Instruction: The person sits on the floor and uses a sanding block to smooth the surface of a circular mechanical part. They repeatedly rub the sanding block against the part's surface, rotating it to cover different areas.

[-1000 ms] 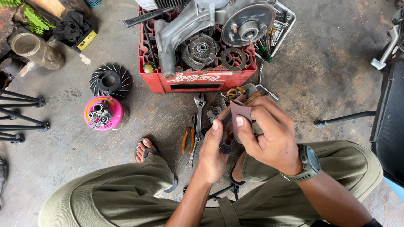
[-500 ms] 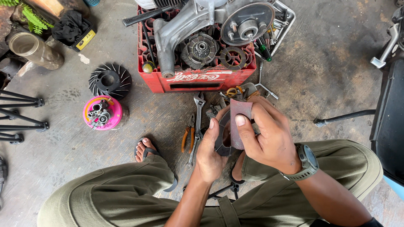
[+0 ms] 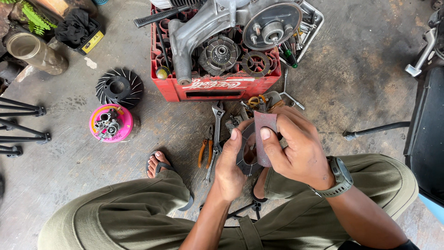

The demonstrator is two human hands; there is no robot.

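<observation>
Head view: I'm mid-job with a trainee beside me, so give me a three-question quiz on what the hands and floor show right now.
1. True or false: the right hand presses a reddish sanding sheet against the dark ring-shaped part.
2. Which hand grips that ring part? A) left hand B) right hand C) neither
3. Fill in: the black finned fan wheel lies just above the ____ round container on the concrete floor.

Key: 1 true; 2 A; 3 pink.

My left hand (image 3: 230, 169) grips a dark metal ring (image 3: 245, 153) while my right hand (image 3: 296, 146) presses reddish sandpaper (image 3: 264, 134) against it, above a red crate (image 3: 215, 85) of engine parts.
</observation>
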